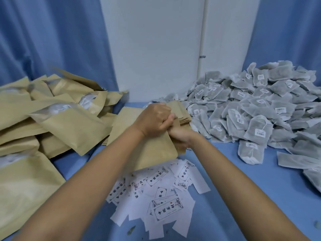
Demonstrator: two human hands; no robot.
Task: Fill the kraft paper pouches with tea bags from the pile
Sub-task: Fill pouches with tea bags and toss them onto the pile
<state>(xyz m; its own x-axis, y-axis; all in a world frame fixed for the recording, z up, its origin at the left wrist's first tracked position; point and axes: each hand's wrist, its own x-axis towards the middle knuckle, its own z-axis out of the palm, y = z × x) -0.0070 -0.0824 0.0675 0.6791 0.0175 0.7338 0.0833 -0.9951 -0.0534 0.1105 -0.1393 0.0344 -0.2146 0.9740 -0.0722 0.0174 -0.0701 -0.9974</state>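
Left grip point(154, 119) atop pouch stack point(182, 113), right grip point(179, 134) beneath.

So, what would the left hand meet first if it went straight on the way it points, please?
The left hand would probably meet the stack of flat paper pouches just past its knuckles; the tea bag pile lies beyond, though depth is unclear.

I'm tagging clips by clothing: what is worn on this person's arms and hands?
Nothing visible: left forearm and right forearm are bare to the frame edge, no sleeves. Neither left grip nor right grip wears gloves; no watch or bracelet shows.
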